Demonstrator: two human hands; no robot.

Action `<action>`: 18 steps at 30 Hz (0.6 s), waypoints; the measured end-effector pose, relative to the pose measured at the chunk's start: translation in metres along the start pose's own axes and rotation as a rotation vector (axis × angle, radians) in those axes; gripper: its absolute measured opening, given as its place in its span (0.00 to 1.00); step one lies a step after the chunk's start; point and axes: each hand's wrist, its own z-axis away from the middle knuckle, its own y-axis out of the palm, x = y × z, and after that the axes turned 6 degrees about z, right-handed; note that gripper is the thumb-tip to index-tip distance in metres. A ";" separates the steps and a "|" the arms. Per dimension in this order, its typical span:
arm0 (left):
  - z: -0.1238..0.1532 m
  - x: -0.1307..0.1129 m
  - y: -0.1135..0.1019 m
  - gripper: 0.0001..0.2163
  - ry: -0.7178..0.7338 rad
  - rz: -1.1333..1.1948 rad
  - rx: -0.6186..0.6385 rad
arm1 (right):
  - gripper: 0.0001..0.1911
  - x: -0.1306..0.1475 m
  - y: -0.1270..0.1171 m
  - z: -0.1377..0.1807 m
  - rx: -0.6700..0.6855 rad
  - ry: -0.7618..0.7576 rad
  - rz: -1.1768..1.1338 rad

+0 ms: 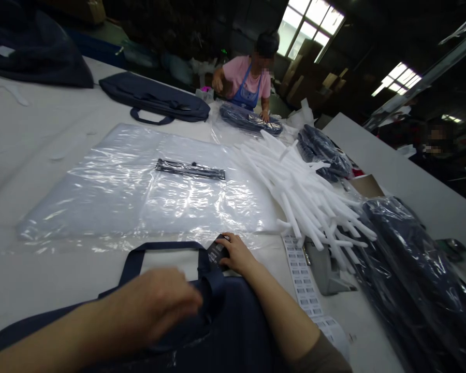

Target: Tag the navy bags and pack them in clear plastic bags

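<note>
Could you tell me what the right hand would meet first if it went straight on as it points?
The right hand holds a dark tag on the navy bag. Past that, away and leftward, it would probably meet the stack of clear plastic bags first; depth is unclear.

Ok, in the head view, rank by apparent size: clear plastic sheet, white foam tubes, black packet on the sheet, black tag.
1. clear plastic sheet
2. white foam tubes
3. black packet
4. black tag, pinched by the right hand; smallest despite being nearest the camera.
</note>
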 end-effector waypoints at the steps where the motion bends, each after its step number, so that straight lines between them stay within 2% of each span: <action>1: -0.021 0.012 -0.006 0.14 -0.046 -0.060 -0.054 | 0.43 0.000 0.002 -0.002 -0.003 0.011 0.032; 2: -0.042 0.025 -0.008 0.13 -0.104 -0.133 -0.070 | 0.48 0.001 0.002 -0.003 0.008 -0.004 0.071; 4: -0.076 0.050 -0.004 0.20 -0.263 -0.234 0.013 | 0.52 0.004 0.001 -0.006 0.056 -0.104 0.146; 6: -0.091 0.067 0.008 0.26 -0.362 -0.248 0.127 | 0.52 0.008 -0.002 -0.007 0.088 -0.189 0.198; 9: -0.075 0.070 0.024 0.18 -0.359 -0.200 0.146 | 0.45 0.011 -0.005 -0.006 0.085 -0.164 0.239; 11: -0.051 0.059 0.026 0.13 -0.276 -0.135 0.142 | 0.36 0.009 -0.007 -0.002 0.051 -0.144 0.217; 14: -0.017 0.038 0.022 0.10 -0.150 -0.075 0.228 | 0.28 0.003 -0.009 0.007 -0.067 -0.129 0.174; 16: -0.007 0.031 0.017 0.13 -0.197 -0.088 0.259 | 0.24 0.000 -0.010 0.012 -0.167 -0.132 0.184; 18: -0.014 0.033 0.012 0.16 -0.282 -0.118 0.172 | 0.20 0.000 -0.009 0.014 -0.249 -0.145 0.199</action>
